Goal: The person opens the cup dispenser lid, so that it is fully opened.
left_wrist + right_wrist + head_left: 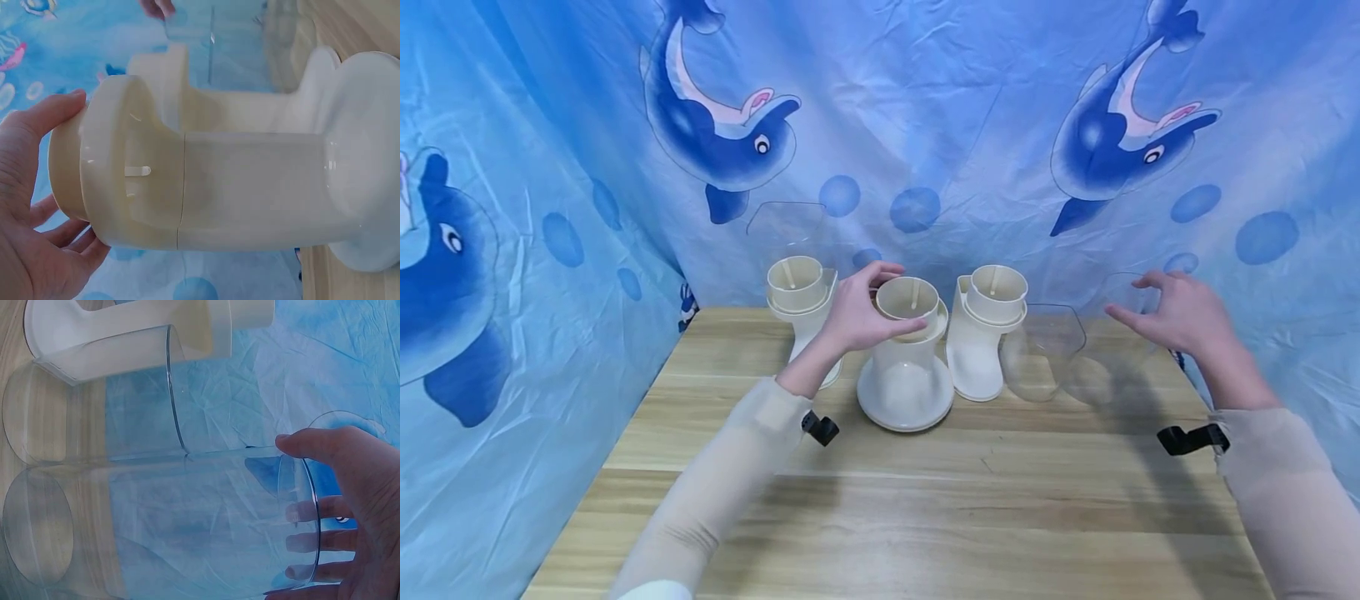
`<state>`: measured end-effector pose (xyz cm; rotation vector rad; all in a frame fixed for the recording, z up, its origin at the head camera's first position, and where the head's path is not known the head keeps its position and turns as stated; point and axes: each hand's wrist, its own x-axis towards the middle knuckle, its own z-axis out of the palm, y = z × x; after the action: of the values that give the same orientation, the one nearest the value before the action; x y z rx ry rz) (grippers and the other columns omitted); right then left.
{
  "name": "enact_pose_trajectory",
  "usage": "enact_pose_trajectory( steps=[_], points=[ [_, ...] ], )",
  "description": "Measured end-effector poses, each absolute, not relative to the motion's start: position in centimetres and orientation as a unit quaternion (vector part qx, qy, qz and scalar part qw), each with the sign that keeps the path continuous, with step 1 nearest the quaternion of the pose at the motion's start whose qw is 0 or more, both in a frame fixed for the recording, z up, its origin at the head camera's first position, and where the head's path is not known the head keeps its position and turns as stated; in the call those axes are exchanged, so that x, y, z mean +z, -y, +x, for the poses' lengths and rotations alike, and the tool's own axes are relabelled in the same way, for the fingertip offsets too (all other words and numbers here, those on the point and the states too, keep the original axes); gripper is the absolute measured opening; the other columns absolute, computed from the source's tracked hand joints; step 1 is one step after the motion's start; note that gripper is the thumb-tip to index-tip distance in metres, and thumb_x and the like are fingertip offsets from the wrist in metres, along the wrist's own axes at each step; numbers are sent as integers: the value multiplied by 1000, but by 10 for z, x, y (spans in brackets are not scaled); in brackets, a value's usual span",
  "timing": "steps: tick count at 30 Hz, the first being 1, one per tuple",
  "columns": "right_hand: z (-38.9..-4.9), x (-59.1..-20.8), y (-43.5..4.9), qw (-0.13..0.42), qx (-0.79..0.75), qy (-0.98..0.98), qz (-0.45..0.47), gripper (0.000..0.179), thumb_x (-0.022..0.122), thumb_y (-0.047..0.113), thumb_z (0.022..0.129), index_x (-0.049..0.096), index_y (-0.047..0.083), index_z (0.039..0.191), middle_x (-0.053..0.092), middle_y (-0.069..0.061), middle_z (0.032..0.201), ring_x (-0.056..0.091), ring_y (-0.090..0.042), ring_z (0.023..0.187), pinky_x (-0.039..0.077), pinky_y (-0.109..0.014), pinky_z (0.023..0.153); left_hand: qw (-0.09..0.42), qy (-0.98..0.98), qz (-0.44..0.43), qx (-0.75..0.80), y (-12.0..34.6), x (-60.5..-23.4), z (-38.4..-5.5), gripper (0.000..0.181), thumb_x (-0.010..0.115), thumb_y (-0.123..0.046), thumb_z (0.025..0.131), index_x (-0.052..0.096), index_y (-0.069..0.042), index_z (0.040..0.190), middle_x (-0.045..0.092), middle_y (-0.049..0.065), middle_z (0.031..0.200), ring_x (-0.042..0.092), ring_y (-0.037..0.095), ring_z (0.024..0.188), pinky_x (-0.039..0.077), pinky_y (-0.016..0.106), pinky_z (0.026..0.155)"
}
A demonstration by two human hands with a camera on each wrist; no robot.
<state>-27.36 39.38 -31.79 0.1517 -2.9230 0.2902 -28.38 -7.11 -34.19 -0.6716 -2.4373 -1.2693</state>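
Three white stands with cream cup-shaped tops are grouped at the back of the table. My left hand (pixel 853 317) holds the cream cup (pixel 67 172) of the middle stand (pixel 906 387), thumb on one side and fingers on the other. In the left wrist view that stand's body and round white foot (pixel 369 162) show below the cup. At the right, my right hand (pixel 1187 312) grips the rim end of a clear container (pixel 200 531), its fingers visible through the wall. A second clear container (pixel 119 419) stands right beside it.
Another white stand (pixel 797 292) is to the left, and one (pixel 981 358) to the right of the middle one. A third clear container (pixel 786 229) stands behind the left stand. Blue dolphin-print cloth (pixel 910 100) hangs behind the wooden table (pixel 925 517).
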Motion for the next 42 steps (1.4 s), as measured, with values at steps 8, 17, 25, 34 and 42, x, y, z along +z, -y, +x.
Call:
enact_pose_trajectory(
  steps=[8, 17, 25, 34, 42],
  points=[
    [-274, -320, -391, 105, 96, 988, 53, 82, 65, 63, 98, 58, -8, 138, 50, -47, 140, 56, -63, 115, 49, -75, 89, 145, 871, -206, -422, 72, -344, -311, 79, 98, -41, 71, 64, -14, 138, 73, 8, 134, 67, 27, 124, 53, 44, 107],
    [-269, -326, -392, 96, 104, 988, 54, 82, 65, 62, 98, 58, -10, 137, 50, -47, 140, 54, -64, 118, 47, -76, 91, 99, 885, -188, -414, 65, -347, -323, 77, 96, -44, 75, 62, -21, 140, 70, 7, 142, 61, 28, 133, 47, 50, 115],
    [-268, -328, -393, 98, 110, 988, 48, 81, 65, 61, 98, 57, -10, 137, 46, -48, 143, 50, -66, 122, 46, -78, 93, 94, 884, -190, -417, 67, -351, -334, 78, 95, -40, 78, 60, -18, 145, 66, 9, 147, 56, 30, 140, 47, 53, 117],
    [-272, -323, -392, 95, 113, 988, 37, 83, 63, 63, 98, 56, -8, 140, 43, -47, 147, 48, -66, 124, 45, -78, 93, 86, 903, -208, -367, 68, -338, -339, 81, 90, -42, 84, 53, -17, 151, 57, 8, 157, 48, 33, 150, 41, 54, 123],
    [-273, -319, -392, 89, 106, 990, 36, 84, 64, 64, 98, 55, -8, 141, 43, -46, 146, 51, -65, 119, 47, -77, 89, 162, 891, -249, -344, 73, -325, -315, 84, 92, -38, 80, 54, -9, 149, 59, 9, 154, 49, 35, 148, 39, 55, 125]
  ],
)
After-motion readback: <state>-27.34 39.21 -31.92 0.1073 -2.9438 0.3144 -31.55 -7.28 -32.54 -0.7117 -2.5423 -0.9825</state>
